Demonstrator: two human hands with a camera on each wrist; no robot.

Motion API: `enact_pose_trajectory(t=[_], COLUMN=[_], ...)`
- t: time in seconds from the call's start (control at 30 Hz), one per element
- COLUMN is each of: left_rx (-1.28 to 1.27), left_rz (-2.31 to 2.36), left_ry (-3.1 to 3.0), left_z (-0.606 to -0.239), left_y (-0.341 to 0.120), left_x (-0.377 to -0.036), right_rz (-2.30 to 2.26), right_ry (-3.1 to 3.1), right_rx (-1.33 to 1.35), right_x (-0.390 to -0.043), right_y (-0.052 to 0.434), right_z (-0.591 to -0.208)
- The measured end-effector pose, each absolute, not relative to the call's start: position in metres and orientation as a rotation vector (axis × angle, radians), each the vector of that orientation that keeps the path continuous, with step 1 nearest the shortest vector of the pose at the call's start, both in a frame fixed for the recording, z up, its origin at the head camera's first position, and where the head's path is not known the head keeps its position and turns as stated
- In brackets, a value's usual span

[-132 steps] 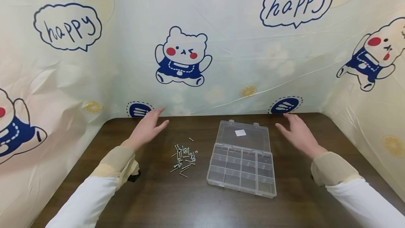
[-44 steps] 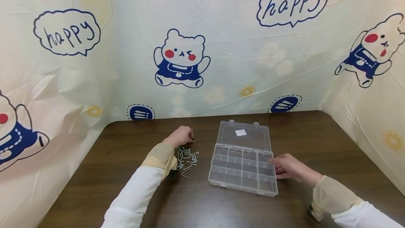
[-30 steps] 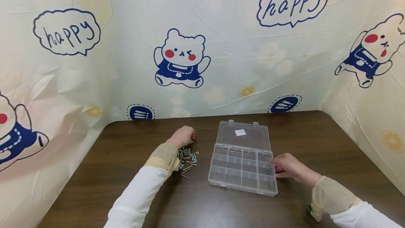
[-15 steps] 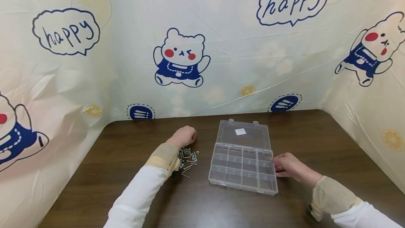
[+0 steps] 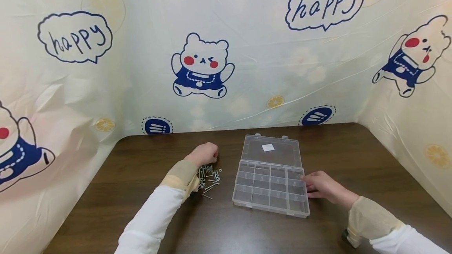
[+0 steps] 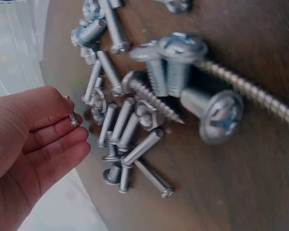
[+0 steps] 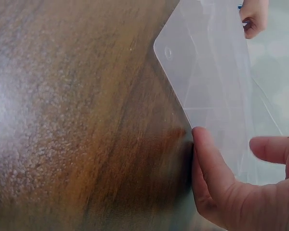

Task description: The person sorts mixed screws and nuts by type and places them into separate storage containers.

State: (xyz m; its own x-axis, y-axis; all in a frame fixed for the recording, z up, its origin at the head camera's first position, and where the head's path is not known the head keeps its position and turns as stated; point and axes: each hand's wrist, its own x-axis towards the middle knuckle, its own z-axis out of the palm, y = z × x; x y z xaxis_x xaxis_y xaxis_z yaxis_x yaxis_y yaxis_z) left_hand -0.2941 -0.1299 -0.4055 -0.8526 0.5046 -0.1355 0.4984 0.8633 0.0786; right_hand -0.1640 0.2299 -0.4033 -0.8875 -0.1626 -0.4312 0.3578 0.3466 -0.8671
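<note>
In the left wrist view a short, thin screw is pinched at the fingertips of my left hand. In the head view that left hand is just beyond a loose pile of metal screws, bolts and nuts, and its back hides the held screw. My right hand rests at the right wall of a clear plastic compartment box. Its index finger and thumb are spread apart against the box's side. The box lies with its lid folded back.
A brown wooden table bears everything. Behind it and at both sides hangs a pale curtain printed with bears. A small white square shows on the box lid. One screw lies at the near end of the pile.
Both hands have come in from the table's far sides, the left to the pile, the right to the box. The lone screw beyond the pile has been taken up by my left hand.
</note>
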Motion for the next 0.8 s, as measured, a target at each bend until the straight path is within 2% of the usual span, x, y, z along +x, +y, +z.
enact_pose_trajectory(t=[0.17, 0.5, 0.8], left_rx=[0.839, 0.989, 1.184], left_rz=[0.18, 0.531, 0.628], left_ry=[2.882, 2.838, 2.786], left_z=[-0.4, -0.366, -0.354], left_y=[-0.13, -0.114, -0.089], left_x=[-0.295, -0.278, -0.264], right_rz=[-1.546, -1.586, -1.563], right_ry=[2.149, 2.123, 2.145], right_rx=[0.142, 0.059, 0.044], right_x=[-0.164, -0.164, -0.163], right_y=[0.232, 0.234, 0.234], right_z=[-0.404, -0.407, -0.406])
